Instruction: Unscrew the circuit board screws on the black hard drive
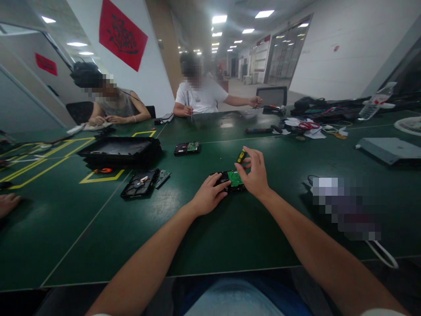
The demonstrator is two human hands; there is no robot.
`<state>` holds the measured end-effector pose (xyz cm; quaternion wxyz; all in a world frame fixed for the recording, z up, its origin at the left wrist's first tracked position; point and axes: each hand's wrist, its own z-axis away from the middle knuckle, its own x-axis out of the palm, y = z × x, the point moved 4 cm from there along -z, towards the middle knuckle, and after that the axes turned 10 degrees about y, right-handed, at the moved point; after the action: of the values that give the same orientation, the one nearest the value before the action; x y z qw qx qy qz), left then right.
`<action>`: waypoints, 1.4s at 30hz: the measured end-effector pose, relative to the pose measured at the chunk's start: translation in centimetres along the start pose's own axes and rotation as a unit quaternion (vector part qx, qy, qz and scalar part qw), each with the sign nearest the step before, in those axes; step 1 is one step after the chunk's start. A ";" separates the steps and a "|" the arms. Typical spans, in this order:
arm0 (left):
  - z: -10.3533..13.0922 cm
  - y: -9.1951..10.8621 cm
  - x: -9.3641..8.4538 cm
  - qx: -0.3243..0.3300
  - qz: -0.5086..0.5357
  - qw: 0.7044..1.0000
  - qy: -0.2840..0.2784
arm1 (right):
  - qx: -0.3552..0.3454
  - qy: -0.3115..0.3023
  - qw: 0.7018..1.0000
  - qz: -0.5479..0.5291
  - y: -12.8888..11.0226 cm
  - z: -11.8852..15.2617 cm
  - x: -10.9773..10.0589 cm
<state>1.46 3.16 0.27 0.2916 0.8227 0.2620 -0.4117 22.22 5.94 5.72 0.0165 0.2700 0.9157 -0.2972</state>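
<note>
A hard drive [224,177] with a green circuit board lies on the green table in front of me. My left hand [210,193] holds it down from its left side, fingers across its top and thumb along the near edge. Between the fingertips of my right hand [255,173] is a screwdriver [242,155] with a short yellow and black handle, tilted above the drive's right end. Its tip is hidden by the hand.
Left of me are an opened hard drive [140,183], a loose circuit board [162,177] and a black tray [120,151]. Another drive [187,148] lies farther back. At right are a blurred-out object [345,208] and a grey box [390,150]. Two people sit opposite; another person's hand shows at far left.
</note>
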 end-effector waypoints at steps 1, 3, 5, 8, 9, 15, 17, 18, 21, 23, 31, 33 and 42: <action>0.0 0.0 0.0 -0.001 0.000 1.000 -0.001 | -0.001 0.002 1.000 0.002 0.0 0.0 0.0; 0.0 0.0 0.0 -0.001 -0.001 1.000 -0.001 | -0.002 0.003 1.000 0.003 -0.1 0.0 0.0; 0.0 0.0 0.0 -0.001 -0.002 1.000 0.001 | -0.003 0.003 1.000 0.001 -0.1 0.0 0.0; 0.0 0.1 0.0 -0.002 0.000 1.000 0.004 | 0.000 0.003 1.000 -0.002 -0.1 0.0 0.1; 0.0 0.1 0.0 -0.002 0.000 1.000 0.005 | 0.001 0.004 1.000 -0.002 -0.1 0.0 0.1; 0.0 0.0 0.0 -0.001 -0.001 1.000 0.002 | -0.006 0.009 1.000 -0.001 0.0 0.0 0.0; 0.0 0.0 0.0 -0.002 0.001 1.000 0.003 | -0.007 0.007 1.000 -0.001 0.0 0.1 0.0; 0.0 0.0 0.0 -0.003 0.002 1.000 0.004 | -0.006 0.005 1.000 -0.001 0.0 0.1 0.1; 0.0 0.0 -0.1 -0.001 0.004 1.000 0.004 | -0.002 0.005 1.000 -0.002 0.2 0.2 0.1; 0.0 0.0 -0.1 0.000 0.004 1.000 0.003 | -0.002 0.006 1.000 -0.003 0.1 0.2 0.1; 0.0 0.0 0.1 0.000 -0.003 1.000 0.000 | -0.005 0.013 1.000 -0.002 0.1 0.1 0.1; 0.0 -0.1 0.1 0.002 -0.002 1.000 0.001 | -0.001 0.013 1.000 -0.002 0.2 0.1 0.1; 0.0 0.1 0.0 0.002 -0.006 1.000 0.003 | -0.008 0.012 1.000 -0.005 0.2 0.1 0.2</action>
<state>1.53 3.11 0.34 0.2865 0.8230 0.2672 -0.4114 22.17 6.11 5.43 0.0061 0.2683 0.9196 -0.2869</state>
